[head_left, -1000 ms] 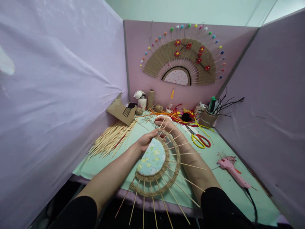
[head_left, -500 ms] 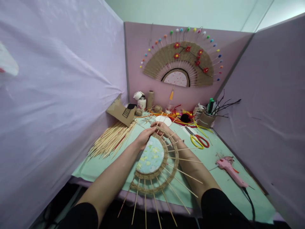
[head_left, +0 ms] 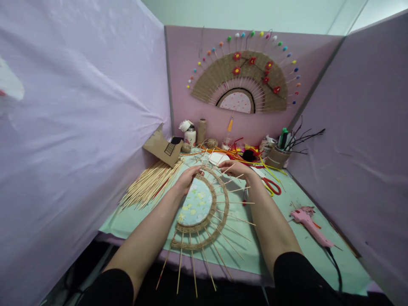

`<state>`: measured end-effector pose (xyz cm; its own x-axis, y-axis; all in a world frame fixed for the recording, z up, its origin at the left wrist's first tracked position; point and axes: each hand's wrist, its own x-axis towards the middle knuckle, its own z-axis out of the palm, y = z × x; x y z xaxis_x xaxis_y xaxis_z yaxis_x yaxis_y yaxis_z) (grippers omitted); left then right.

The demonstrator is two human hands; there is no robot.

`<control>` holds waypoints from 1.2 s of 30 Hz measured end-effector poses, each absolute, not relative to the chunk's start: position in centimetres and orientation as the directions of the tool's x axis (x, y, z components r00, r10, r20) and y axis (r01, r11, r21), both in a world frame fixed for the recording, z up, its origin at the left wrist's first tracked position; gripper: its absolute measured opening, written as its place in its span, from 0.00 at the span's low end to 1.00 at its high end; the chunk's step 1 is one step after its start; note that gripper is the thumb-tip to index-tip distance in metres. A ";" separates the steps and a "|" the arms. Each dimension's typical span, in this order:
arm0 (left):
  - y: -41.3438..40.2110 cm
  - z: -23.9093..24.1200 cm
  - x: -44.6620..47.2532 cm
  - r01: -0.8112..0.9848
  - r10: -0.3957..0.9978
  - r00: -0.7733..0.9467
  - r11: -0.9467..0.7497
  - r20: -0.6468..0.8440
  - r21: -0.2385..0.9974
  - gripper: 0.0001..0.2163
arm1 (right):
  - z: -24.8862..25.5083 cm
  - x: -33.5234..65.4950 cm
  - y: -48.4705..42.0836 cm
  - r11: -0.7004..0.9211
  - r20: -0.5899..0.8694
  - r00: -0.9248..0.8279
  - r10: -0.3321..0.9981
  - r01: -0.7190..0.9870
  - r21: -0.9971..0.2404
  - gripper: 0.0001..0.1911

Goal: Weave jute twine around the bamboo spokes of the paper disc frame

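My left hand (head_left: 187, 178) is closed on the upper end of a half-round fan frame (head_left: 227, 208), thumb in front. The frame has a blue floral half-disc (head_left: 198, 202), an inner woven twine band, a gap, then an outer twine band. Thin bamboo sticks (head_left: 191, 272) radiate from it, their tips bare. To the right of the frame's upper end, my right hand (head_left: 234, 168) is raised among the stick tips, its fingers bent together as in a pinch. Whatever lies between those fingers is too small to make out.
Loose bamboo sticks (head_left: 148, 185) lie at left beside a cardboard piece (head_left: 164, 146). Red-handled scissors (head_left: 271, 186) are partly behind my right forearm. A pink glue gun (head_left: 307, 223) lies at right. A finished fan (head_left: 245, 76) hangs on the back panel above twine balls (head_left: 212, 143) and a pot of twigs (head_left: 277, 157).
My right hand has moved from behind the frame's upper end out to the right. The frame has shifted slightly left in view, with my left hand still on it.
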<state>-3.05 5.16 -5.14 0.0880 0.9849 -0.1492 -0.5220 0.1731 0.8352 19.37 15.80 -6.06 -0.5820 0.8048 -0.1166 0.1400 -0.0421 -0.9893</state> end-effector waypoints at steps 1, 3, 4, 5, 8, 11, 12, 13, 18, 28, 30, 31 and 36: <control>5.2 -5.2 -3.1 -0.521 0.986 0.087 0.168 -0.144 0.837 0.11 | -5.8 19.7 15.8 -0.036 -0.114 -0.572 0.812 0.147 -0.989 0.20; 5.4 -5.5 -3.2 -0.521 0.988 0.081 0.152 -0.129 0.840 0.13 | -5.4 20.3 15.8 -0.026 -0.103 -0.550 0.829 0.145 -0.989 0.20; 5.5 -5.6 -3.2 -0.516 0.991 0.069 0.134 -0.114 0.846 0.15 | -5.2 20.5 15.7 -0.025 -0.098 -0.539 0.837 0.142 -0.990 0.20; 5.7 -5.8 -3.2 -0.504 0.994 0.051 0.109 -0.097 0.857 0.17 | -5.1 20.6 15.7 -0.025 -0.096 -0.528 0.844 0.140 -0.990 0.20; 5.9 -6.1 -3.2 -0.430 0.998 0.008 0.059 -0.061 0.901 0.21 | -4.7 20.6 15.5 -0.047 -0.104 -0.496 0.862 0.126 -0.991 0.19; 5.9 -6.3 -3.3 -0.378 0.998 0.007 0.063 -0.065 0.924 0.23 | -4.5 20.4 15.5 -0.110 -0.118 -0.484 0.867 0.045 -0.993 0.19; 5.9 -6.3 -3.3 -0.377 0.998 0.007 0.065 -0.067 0.924 0.24 | -4.4 20.3 15.6 -0.136 -0.118 -0.487 0.866 -0.001 -0.991 0.19; 5.9 -6.3 -3.3 -0.381 0.998 0.007 0.067 -0.069 0.922 0.24 | -4.3 20.2 15.6 -0.161 -0.113 -0.487 0.866 -0.056 -0.985 0.18; 5.7 -6.0 -3.2 -0.408 0.993 0.039 0.119 -0.112 0.905 0.25 | -3.4 19.5 15.7 -0.217 -0.032 -0.463 0.886 -0.352 -0.910 0.15; 4.8 -6.1 -2.0 -0.444 0.986 0.102 0.167 -0.135 0.880 0.20 | -3.0 17.5 16.2 -0.077 0.045 -0.325 0.945 -0.354 -0.932 0.17; 4.9 -6.2 -1.8 -0.443 0.985 0.096 0.169 -0.141 0.880 0.20 | -3.0 17.6 16.3 -0.056 0.059 -0.303 0.951 -0.358 -0.932 0.18; 4.9 -6.2 -1.8 -0.443 0.985 0.094 0.169 -0.142 0.880 0.20 | -2.9 17.7 16.3 -0.051 0.065 -0.295 0.953 -0.370 -0.928 0.18; 5.0 -6.5 -1.7 -0.439 0.987 0.084 0.160 -0.137 0.884 0.20 | -2.3 18.3 15.7 -0.033 0.105 -0.304 0.947 -0.419 -0.908 0.19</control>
